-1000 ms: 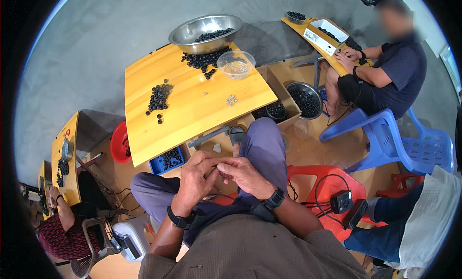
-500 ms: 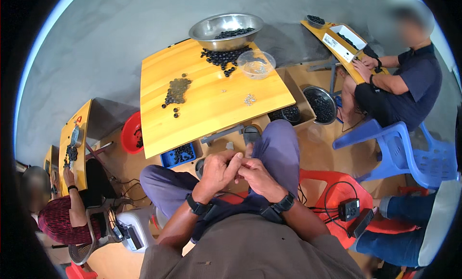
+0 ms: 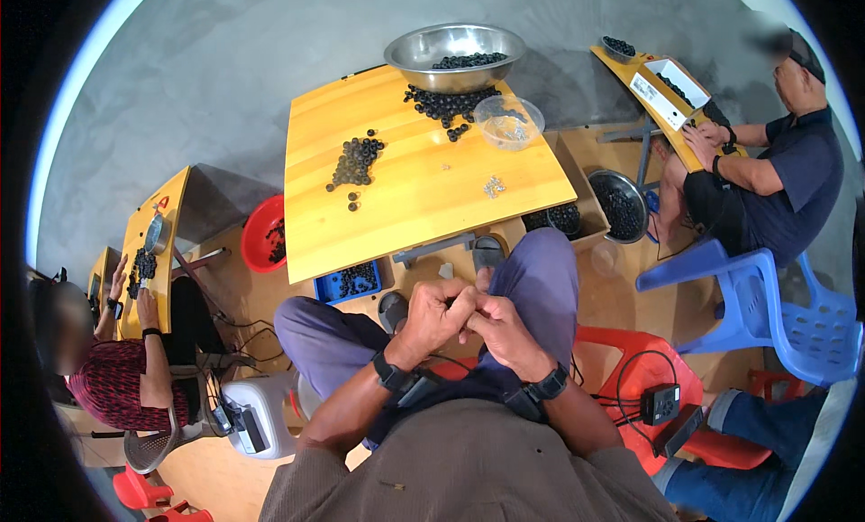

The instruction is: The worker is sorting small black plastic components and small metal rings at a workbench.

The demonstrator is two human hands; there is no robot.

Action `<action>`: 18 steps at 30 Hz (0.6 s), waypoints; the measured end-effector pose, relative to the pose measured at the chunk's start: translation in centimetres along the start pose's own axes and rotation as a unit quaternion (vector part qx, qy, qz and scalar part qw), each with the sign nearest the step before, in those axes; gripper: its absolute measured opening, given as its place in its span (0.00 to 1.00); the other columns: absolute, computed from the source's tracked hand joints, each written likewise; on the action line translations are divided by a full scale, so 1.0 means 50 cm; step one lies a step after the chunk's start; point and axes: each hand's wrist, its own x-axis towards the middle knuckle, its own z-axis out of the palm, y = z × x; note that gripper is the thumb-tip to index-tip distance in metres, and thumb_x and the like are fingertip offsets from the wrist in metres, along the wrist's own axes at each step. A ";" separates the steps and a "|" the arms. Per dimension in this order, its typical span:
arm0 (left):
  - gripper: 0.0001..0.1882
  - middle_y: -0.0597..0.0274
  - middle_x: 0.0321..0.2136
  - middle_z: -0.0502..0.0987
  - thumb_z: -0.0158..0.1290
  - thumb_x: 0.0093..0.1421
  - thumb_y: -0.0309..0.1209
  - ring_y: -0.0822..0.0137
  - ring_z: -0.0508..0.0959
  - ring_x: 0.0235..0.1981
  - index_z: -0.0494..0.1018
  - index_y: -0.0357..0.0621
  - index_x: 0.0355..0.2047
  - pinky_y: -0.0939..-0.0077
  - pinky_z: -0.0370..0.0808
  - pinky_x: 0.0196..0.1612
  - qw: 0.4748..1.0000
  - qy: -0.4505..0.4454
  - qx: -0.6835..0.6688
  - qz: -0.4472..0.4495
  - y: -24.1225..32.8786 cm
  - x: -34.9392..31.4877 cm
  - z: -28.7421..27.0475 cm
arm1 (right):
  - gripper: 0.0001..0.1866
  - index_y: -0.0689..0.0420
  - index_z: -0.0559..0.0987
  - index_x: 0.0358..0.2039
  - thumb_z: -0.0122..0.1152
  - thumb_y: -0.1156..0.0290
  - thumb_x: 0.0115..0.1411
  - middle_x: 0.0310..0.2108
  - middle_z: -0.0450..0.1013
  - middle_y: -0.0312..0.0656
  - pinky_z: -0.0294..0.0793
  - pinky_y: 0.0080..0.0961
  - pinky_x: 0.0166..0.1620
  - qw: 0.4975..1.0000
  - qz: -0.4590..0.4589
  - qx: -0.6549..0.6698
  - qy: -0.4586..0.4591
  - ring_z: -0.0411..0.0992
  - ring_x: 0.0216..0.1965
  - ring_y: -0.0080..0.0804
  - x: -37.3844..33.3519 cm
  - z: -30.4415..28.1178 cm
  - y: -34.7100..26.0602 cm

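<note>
The left hand (image 3: 431,319) and right hand (image 3: 506,335) are drawn together above the person's lap, fingers curled inward and meeting at the tips; whether something is pinched between them I cannot tell, as the knuckles cover that spot. Ahead of both hands and well apart from them stands the yellow counter (image 3: 423,216). On it, ahead and a little to the left of the left hand, lies a loose patch of round black pieces (image 3: 357,164), while a small heap of silvery pieces (image 3: 493,188) lies almost straight ahead of the right hand. Beyond that heap sits a clear plastic bowl (image 3: 487,118) with more silvery bits in it, and farther off from the hands a wide steel basin (image 3: 419,72) holds black pieces, with others spread just in front of it. Nearer the left hand, ahead and to its left, a blue tray (image 3: 321,290) of black pieces rests low by the counter's near edge. To the right hand's right is a red chair (image 3: 604,351) carrying a black device (image 3: 662,403).
</note>
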 end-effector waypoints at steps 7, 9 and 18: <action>0.12 0.54 0.16 0.78 0.53 0.61 0.29 0.67 0.78 0.14 0.80 0.33 0.26 0.75 0.74 0.23 0.993 0.023 0.077 0.086 0.038 -0.009 -0.015 | 0.08 0.61 0.77 0.36 0.53 0.71 0.70 0.31 0.76 0.32 0.71 0.16 0.38 0.996 -0.047 -0.068 -0.037 0.72 0.31 0.17 -0.013 0.030 -0.066; 0.11 0.53 0.16 0.77 0.53 0.59 0.29 0.65 0.79 0.16 0.79 0.33 0.25 0.73 0.74 0.23 0.987 0.050 0.076 0.129 0.044 -0.008 -0.014 | 0.08 0.61 0.76 0.36 0.53 0.71 0.70 0.31 0.76 0.32 0.72 0.18 0.40 0.988 -0.070 -0.128 -0.054 0.73 0.31 0.17 -0.024 0.038 -0.095; 0.10 0.59 0.17 0.77 0.52 0.61 0.27 0.72 0.78 0.21 0.79 0.34 0.26 0.74 0.74 0.25 0.994 0.045 0.056 0.076 0.014 0.012 -0.006 | 0.08 0.61 0.79 0.40 0.54 0.71 0.71 0.33 0.76 0.32 0.75 0.17 0.38 0.994 -0.093 -0.046 -0.023 0.74 0.32 0.18 0.023 0.010 -0.031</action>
